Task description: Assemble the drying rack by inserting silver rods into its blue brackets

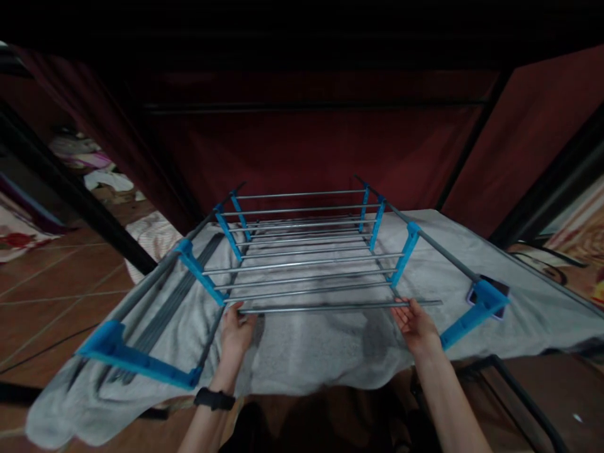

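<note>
A grey metal rod (321,308) lies crosswise in front of me, level with the near part of a half-built rack. My left hand (238,330) pinches it near its left end. Towards its right end my right hand (416,326) has its fingers closed around it, and the tip sticks out past them. The rack frame has grey side tubes (446,253) and blue plastic brackets (406,255), with several crossbars (306,263) fixed between the farther brackets. The nearest blue brackets (141,362) at left and right carry no crossbar.
Several loose rods (172,308) lie on the grey blanket (321,358) at the left, inside the frame. A phone (493,296) rests at the right by a bracket. Dark bed posts (75,189) and a red curtain (311,148) surround the spot.
</note>
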A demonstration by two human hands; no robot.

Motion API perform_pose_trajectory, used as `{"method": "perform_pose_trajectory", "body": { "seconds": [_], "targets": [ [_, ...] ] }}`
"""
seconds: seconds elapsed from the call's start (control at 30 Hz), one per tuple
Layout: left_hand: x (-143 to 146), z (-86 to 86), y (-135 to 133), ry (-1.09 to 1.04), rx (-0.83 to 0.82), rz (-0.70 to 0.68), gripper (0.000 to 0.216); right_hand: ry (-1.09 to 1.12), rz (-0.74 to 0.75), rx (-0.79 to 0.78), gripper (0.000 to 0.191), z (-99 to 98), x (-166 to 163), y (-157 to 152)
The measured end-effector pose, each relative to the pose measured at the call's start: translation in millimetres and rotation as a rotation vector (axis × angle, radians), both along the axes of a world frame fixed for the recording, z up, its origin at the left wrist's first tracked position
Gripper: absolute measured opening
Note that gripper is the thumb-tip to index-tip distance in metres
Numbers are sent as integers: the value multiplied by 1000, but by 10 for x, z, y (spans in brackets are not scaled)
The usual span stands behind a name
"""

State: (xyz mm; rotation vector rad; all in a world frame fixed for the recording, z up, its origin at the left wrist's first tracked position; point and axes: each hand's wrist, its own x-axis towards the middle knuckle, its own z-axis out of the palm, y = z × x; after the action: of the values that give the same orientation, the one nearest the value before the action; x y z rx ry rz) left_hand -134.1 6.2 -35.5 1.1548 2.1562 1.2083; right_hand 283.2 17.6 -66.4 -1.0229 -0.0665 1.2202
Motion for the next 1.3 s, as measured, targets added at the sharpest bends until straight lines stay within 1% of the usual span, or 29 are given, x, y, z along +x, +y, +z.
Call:
{"method": "perform_pose_trajectory", "body": {
  "seconds": [0.1,0.2,0.27,0.3,0.4,0.47,0.57,0.7,0.87,1.1,1.2,1.3],
  "targets": [
    [83,-9,-27,-456,165,61,41,-8,-10,-7,23,17,-3,-30],
    [124,71,-69,-811,156,126,37,8,-28,-38,27,54,5,-61],
    [121,143,-88,-980,133,160,31,13,-39,-59,28,73,15,-69],
    [117,171,-93,-1037,156,176,28,11,-39,-63,28,77,19,-68],
    [117,201,-94,-1096,261,241,21,8,-34,-83,27,58,24,-44],
    [139,185,-82,-1153,260,268,17,4,-33,-107,26,24,25,-24],
    [201,171,-48,-1280,201,287,18,-13,-31,-115,25,-40,31,-8],
    [276,201,9,-1358,215,235,17,-39,-30,-126,25,-97,40,13],
    [261,192,11,-1383,218,235,20,-13,22,-205,25,-112,-14,94],
    [227,185,-23,-1377,232,167,20,-19,50,-190,24,-170,-124,159],
    [269,159,-22,-1363,221,156,19,-26,82,-190,23,-190,-180,164],
    [338,114,-17,-1373,228,135,19,-14,91,-179,22,-158,-237,154]
  ]
}}
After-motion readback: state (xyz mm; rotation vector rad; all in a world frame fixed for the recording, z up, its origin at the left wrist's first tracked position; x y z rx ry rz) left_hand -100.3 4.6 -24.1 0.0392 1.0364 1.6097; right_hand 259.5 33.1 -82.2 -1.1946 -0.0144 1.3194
